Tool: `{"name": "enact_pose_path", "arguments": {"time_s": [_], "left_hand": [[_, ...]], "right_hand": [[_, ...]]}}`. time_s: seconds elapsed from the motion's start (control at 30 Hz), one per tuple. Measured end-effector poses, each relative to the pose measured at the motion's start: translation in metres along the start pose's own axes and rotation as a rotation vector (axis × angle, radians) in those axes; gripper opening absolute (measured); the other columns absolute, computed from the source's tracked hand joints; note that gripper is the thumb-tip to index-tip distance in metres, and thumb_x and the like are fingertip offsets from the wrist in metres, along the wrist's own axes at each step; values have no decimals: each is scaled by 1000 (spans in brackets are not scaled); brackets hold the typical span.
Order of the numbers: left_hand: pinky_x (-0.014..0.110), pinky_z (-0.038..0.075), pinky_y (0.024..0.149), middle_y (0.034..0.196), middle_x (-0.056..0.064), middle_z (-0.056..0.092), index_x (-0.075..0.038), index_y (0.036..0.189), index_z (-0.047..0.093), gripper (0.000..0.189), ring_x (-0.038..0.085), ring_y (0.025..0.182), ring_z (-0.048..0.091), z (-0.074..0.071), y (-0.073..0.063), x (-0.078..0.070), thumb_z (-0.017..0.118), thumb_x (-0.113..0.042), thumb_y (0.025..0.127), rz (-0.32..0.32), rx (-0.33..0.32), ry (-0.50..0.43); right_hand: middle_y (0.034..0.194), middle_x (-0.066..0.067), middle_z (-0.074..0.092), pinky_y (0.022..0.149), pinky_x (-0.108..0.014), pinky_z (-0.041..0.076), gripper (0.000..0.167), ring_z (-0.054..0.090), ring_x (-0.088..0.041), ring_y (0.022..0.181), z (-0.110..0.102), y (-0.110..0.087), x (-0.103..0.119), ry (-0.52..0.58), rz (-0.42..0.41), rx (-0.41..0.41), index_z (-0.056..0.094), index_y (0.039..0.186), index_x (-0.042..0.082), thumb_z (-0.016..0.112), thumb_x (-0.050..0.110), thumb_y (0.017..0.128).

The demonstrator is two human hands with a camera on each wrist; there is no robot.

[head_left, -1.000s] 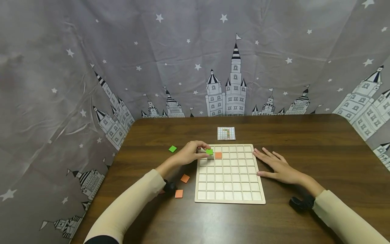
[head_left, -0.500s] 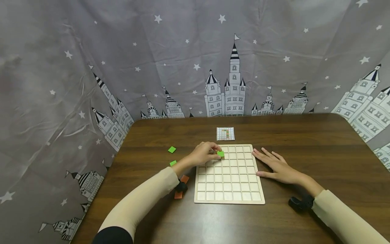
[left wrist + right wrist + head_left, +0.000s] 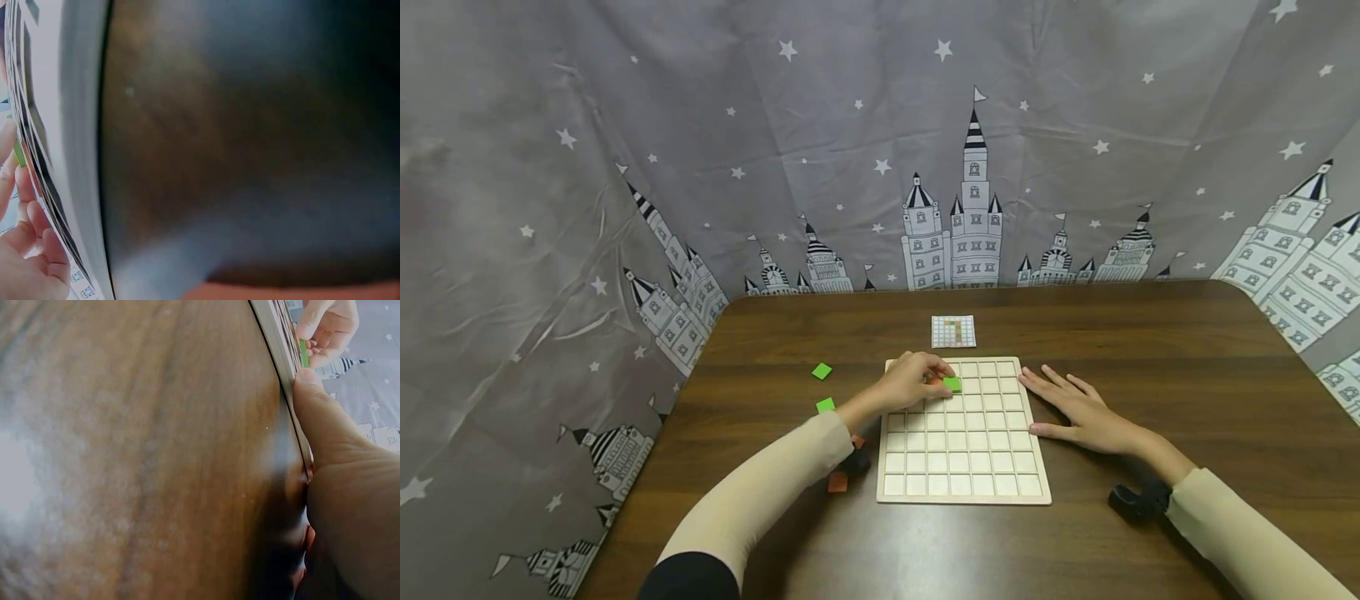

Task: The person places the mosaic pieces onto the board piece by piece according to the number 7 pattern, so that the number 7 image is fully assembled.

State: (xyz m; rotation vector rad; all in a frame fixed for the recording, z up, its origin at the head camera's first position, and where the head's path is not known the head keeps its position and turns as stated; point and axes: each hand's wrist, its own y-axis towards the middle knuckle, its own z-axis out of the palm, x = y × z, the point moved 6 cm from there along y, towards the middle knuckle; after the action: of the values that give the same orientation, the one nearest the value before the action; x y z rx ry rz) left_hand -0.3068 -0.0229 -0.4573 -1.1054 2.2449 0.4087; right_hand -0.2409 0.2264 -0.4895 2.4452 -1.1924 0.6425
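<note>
The green tile point(image 3: 952, 385) pinched in the left hand point(image 3: 910, 383) has been carried past an orange tile point(image 3: 935, 381); placement seems nearly done. The board point(image 3: 962, 500) beneath is touched by the spread right hand point(image 3: 1078, 412).

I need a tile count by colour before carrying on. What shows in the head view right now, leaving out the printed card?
Green tiles: 3
Orange tiles: 3, two partly covered
Total: 6 visible; the left sleeve could hide more.
</note>
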Motion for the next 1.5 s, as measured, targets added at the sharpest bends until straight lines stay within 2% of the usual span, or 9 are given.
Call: {"name": "enact_pose_path", "arguments": {"time_s": [0.27,0.6,0.73,0.83,1.03,1.2,1.27,1.4,1.5], "left_hand": [[27,48,80,104,2,71,-9,111,75,28,16,93,62,2,1,3,81,-20,85,-14,-3,7],[30,50,83,110,3,72,-8,111,75,30,18,96,63,-1,2,2,81,-19,85,-18,8,-57],[37,49,91,116,8,69,-5,118,73,33,22,105,60,-9,-1,2,79,-17,87,-3,11,-139],[42,45,98,121,8,65,-5,122,71,37,23,113,56,-23,-5,4,79,-18,88,0,8,-189],[48,42,98,121,5,66,-6,121,72,37,30,113,53,-59,-26,14,79,-19,88,32,-10,-244],[46,42,93,121,9,64,-6,120,73,37,39,112,49,-83,-49,39,81,-20,86,-46,-41,-358],[45,41,91,120,10,65,-6,119,73,38,41,111,48,-91,-58,48,82,-20,85,-57,-51,-348],[47,41,89,116,9,67,-4,118,73,36,42,106,49,-105,-76,63,81,-18,86,-18,-59,-262],[51,41,87,114,8,68,-2,116,74,35,42,106,50,-110,-88,72,81,-14,85,-2,-50,-252]], "right_hand": [[161,-16,26,108,-68,6,79,14,-44,147,-1,0,1,-5,0,0,29,157,7,66,40,96],[159,-17,31,107,-68,8,78,18,-45,146,-3,-1,4,6,-39,-48,32,156,6,68,38,94],[160,-17,29,108,-68,6,80,16,-45,146,-3,0,4,8,-15,-25,31,156,6,68,39,94],[161,-16,27,109,-67,5,80,15,-44,147,-2,1,3,3,3,-4,29,157,6,68,40,94],[161,-15,27,109,-67,6,81,15,-44,147,-2,0,3,-13,17,0,30,157,6,68,39,94],[160,-16,28,108,-67,6,81,16,-45,147,-3,0,5,-4,16,3,30,156,5,69,39,94],[160,-17,28,108,-68,6,81,15,-45,147,-2,0,6,0,16,4,30,156,5,69,39,93],[161,-16,27,108,-68,6,82,15,-44,147,-2,0,5,2,16,3,29,157,6,69,38,93],[160,-17,28,108,-68,6,81,15,-45,147,-3,1,4,-3,12,-4,29,157,6,70,37,93]]}}
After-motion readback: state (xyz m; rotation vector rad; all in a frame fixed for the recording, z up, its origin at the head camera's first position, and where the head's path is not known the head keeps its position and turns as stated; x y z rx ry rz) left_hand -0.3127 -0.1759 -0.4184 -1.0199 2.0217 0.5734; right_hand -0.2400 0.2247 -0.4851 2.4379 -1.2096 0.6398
